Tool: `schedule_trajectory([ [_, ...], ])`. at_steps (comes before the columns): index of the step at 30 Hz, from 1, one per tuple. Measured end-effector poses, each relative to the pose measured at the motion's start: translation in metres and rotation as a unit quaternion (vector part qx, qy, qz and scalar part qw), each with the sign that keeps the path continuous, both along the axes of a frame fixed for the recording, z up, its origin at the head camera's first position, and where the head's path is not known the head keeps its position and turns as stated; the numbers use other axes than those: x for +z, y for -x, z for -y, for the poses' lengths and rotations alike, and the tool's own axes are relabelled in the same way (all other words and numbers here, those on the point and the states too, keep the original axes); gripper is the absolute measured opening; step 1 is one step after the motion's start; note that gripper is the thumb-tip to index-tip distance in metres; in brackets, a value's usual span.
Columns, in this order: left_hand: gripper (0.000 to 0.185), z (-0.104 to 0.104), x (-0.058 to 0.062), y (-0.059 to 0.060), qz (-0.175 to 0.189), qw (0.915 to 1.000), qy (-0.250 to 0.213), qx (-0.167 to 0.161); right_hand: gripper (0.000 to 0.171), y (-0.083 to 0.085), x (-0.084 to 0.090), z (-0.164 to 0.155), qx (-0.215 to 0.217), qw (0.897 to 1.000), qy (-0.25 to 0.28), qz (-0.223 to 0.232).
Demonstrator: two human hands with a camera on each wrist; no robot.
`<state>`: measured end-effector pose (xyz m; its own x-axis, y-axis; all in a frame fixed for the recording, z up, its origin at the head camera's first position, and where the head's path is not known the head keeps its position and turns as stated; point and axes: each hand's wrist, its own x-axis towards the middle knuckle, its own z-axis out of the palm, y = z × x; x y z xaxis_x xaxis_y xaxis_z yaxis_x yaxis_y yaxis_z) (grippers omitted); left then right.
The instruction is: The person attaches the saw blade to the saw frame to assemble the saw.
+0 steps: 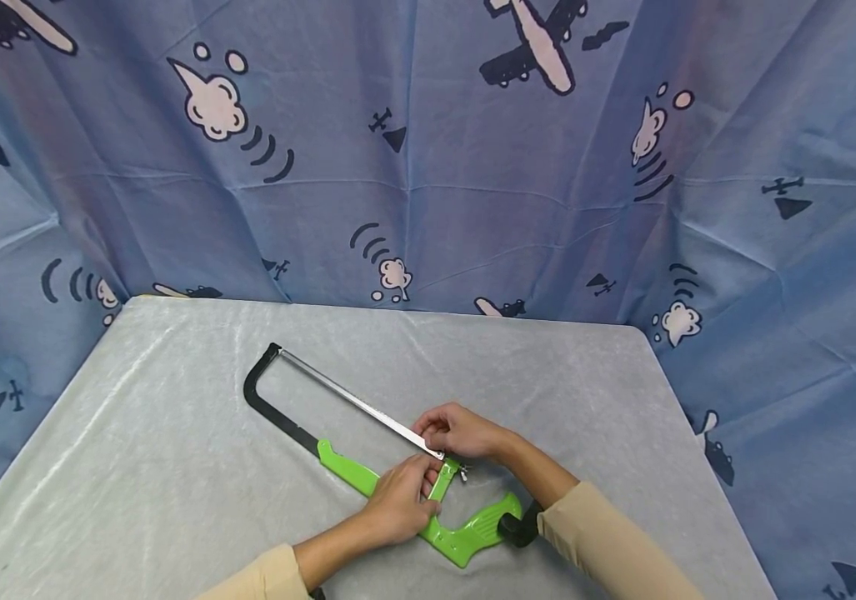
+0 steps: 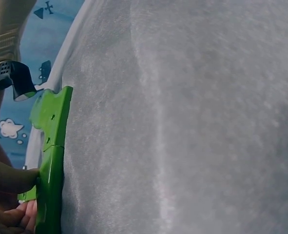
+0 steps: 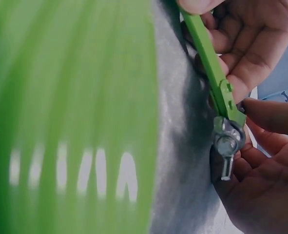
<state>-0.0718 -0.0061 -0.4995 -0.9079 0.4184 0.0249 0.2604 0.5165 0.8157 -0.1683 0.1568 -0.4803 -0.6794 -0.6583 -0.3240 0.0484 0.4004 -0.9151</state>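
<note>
A hacksaw [image 1: 367,442] lay flat on the grey-covered surface [image 1: 135,467], its black frame end pointing away from the person and its green handle [image 1: 473,533] nearest them. The left hand [image 1: 397,504] held the green upright bar [image 1: 440,483] of the saw just in front of the handle, fingers curled round it; the left wrist view showed a thumb [image 2: 12,178] pressed against the green edge [image 2: 51,161] while the other fingers tucked under it. The right hand [image 1: 458,432] sat at the near end of the blade [image 1: 356,402], where the blade meets the green bar, fingertips pinching there. In the right wrist view a metal wing nut [image 3: 227,141] sat at the end of the bar [image 3: 209,58], with the right hand's fingers [image 3: 270,117] cupped just beside and beneath it; whether they actually touched the nut could not be told. A blurred green mass [image 3: 70,117] filled the left of that view. Both sleeves [image 1: 608,542] were tan, and a black wrist strap [image 2: 12,78] showed near the handle. Blue cloth [image 1: 428,167] printed with planes and clouds hung behind the surface.
</note>
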Motion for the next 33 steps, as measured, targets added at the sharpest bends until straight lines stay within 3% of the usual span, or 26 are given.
schedule_trajectory([
  [18,0.041,0.001,-0.001,0.0,-0.008,1.0,-0.004,-0.002,0.025,-0.002,0.004,-0.001,-0.003,0.999,-0.023,-0.047],
  [27,0.04,0.0,-0.003,0.001,0.001,1.0,-0.001,0.005,0.023,-0.008,0.015,-0.027,-0.024,0.995,-0.048,-0.084],
  [33,0.041,0.0,-0.002,0.0,0.0,1.0,-0.003,0.005,0.018,-0.019,0.02,-0.048,-0.024,0.995,-0.044,-0.081],
])
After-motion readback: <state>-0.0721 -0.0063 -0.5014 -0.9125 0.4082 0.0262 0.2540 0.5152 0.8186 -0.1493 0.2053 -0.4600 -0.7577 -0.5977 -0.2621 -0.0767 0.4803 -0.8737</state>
